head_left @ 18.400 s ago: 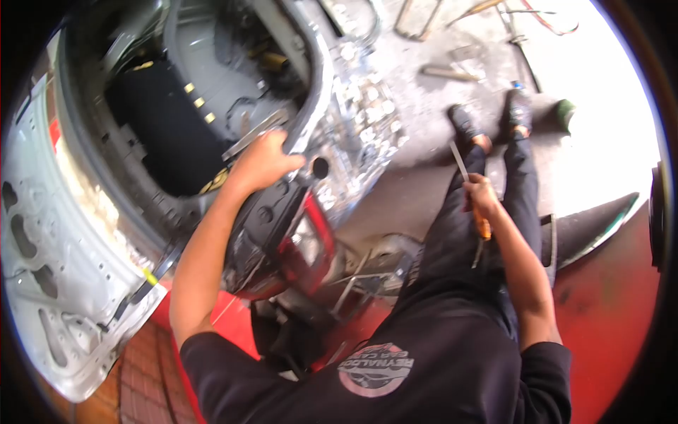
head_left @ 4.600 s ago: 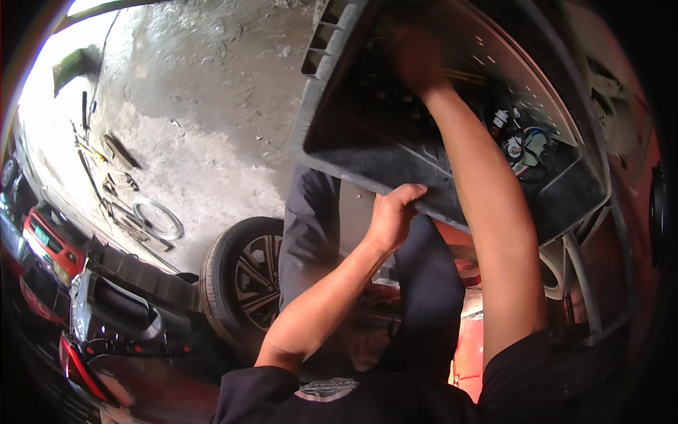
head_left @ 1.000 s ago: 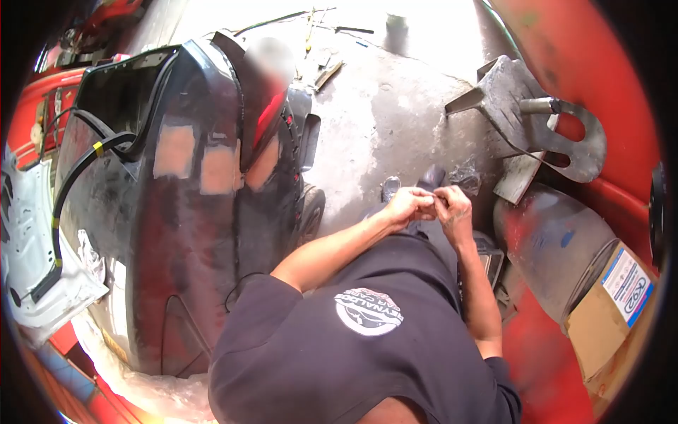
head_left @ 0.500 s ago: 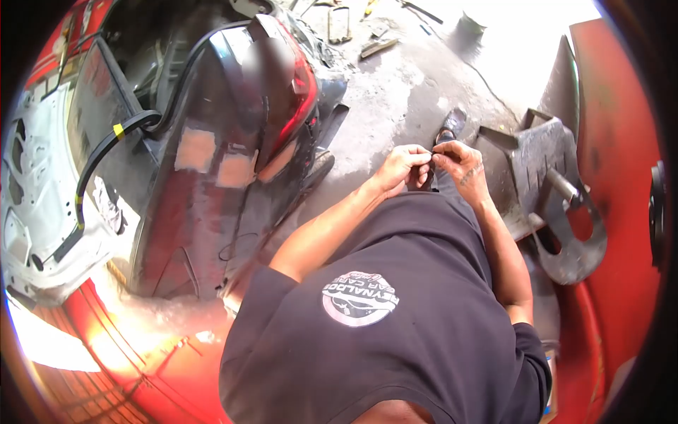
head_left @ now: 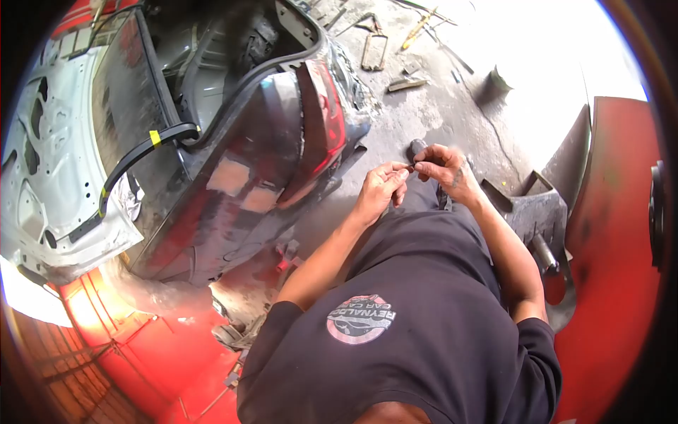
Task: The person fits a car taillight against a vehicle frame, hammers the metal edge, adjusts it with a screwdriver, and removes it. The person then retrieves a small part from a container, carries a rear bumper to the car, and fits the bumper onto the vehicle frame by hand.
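In front of my waist, my left hand (head_left: 382,189) is closed in a pinch. My right hand (head_left: 446,168) pinches right beside it, and the fingertips of the two meet. Something small and dark shows between them, too tiny to make out. Left of my hands stands the car's rear body (head_left: 240,141), its panel marked with tan patches (head_left: 229,177). The red tail light (head_left: 330,116) sits on its corner, and the trunk opening lies beyond.
A pale trunk lid (head_left: 49,141) lies at the left, near a black strip with yellow tape (head_left: 155,138). Tools and a metal frame (head_left: 374,52) lie on the floor ahead. A grey metal stand (head_left: 533,208) is at my right, beside a red panel (head_left: 621,212).
The view has turned, so the car and its open trunk now show farther right. Both hands remain together in a pinch. The stand appears lower at the right.
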{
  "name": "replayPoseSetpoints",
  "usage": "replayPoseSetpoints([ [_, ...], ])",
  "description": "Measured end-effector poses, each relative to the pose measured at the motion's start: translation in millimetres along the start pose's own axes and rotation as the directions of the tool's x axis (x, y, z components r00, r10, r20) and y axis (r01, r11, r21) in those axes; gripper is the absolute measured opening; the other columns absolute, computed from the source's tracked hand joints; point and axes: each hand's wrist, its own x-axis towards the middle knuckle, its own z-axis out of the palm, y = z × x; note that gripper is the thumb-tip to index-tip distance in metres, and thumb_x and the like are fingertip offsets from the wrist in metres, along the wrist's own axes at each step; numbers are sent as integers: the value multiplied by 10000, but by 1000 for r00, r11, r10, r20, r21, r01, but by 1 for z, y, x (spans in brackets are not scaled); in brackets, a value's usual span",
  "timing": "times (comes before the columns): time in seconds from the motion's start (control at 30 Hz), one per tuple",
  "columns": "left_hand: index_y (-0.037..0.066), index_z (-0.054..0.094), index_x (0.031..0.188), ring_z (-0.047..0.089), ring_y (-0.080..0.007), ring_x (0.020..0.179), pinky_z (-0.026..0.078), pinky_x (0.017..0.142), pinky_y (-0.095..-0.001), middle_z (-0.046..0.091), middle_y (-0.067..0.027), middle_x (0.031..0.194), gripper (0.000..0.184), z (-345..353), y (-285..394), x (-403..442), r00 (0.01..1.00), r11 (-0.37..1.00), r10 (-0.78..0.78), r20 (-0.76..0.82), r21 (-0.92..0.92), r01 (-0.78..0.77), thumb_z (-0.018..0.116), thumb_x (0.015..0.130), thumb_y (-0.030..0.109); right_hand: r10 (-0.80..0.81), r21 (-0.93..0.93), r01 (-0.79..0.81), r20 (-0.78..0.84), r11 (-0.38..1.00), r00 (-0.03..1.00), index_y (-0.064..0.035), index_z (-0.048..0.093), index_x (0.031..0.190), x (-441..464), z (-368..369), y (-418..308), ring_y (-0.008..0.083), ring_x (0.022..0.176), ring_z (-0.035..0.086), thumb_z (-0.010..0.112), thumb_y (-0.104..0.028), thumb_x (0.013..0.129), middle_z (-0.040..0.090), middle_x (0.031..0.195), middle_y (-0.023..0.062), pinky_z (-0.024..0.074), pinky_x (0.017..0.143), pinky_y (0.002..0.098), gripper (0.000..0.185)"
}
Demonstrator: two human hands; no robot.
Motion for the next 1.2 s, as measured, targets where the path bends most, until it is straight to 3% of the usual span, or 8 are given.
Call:
replayPoseSetpoints([
  [0.13,-2,596,1129,553,-90,616,456,555,-244,582,-26,729,195,-18,36,-2,989,985,143,-36,100,-139,565,1030,163,-43,-130,41,-11,991,999,36,685,1000,32,8,-47,172,734,662,690,-239,916,696,764,100,526,715,329,287],
  [0.3,11,548,1175,619,-140,753,527,637,-286,618,-92,958,274,-41,66,10,952,954,300,-52,-6,-301,457,919,-26,-98,-28,97,-26,995,995,37,691,991,63,28,-84,154,757,673,678,-133,891,709,784,88,526,723,292,199],
  [0.5,-13,547,1165,688,-171,844,584,739,-308,638,-117,1052,237,-56,115,5,939,939,338,-65,-34,-341,432,958,-30,-23,3,23,-18,1000,1000,51,660,1066,93,45,-107,160,815,686,701,-13,917,708,934,100,557,756,294,167],
  [0.7,-29,623,1163,691,-130,773,575,663,-273,710,-93,918,216,-59,133,11,896,918,395,-204,54,-392,664,966,51,69,-163,-56,75,985,995,58,702,1050,130,56,-147,135,786,683,717,-40,920,736,901,97,550,746,267,164],
  [0.87,-12,648,1127,680,-97,747,552,663,-248,718,-61,863,191,-57,160,12,730,844,532,-429,330,-422,685,942,17,167,-199,-120,241,973,956,22,724,1042,175,65,-178,166,837,706,730,-130,924,745,917,118,573,765,304,193],
  [1.03,-9,642,1140,675,-89,824,548,697,-242,703,-38,920,205,-66,178,0,578,835,550,-602,424,-352,664,937,-18,2,-276,157,500,948,866,14,712,1081,217,84,-208,178,842,726,703,-102,920,755,940,137,567,760,326,199],
  [1.1,18,658,1126,678,-130,749,535,647,-273,716,-96,873,242,-72,187,-9,339,788,602,-723,468,-400,717,892,17,-120,-261,318,571,911,812,13,711,1083,230,102,-218,201,843,737,695,-97,914,753,944,154,565,762,333,202],
  [1.2,12,657,1114,690,-162,756,545,670,-297,725,-91,895,241,-100,201,-51,137,726,687,-714,666,-172,726,884,21,-180,-291,405,576,867,797,0,721,1078,242,132,-226,260,861,739,683,-99,910,746,968,177,564,770,350,198],
])
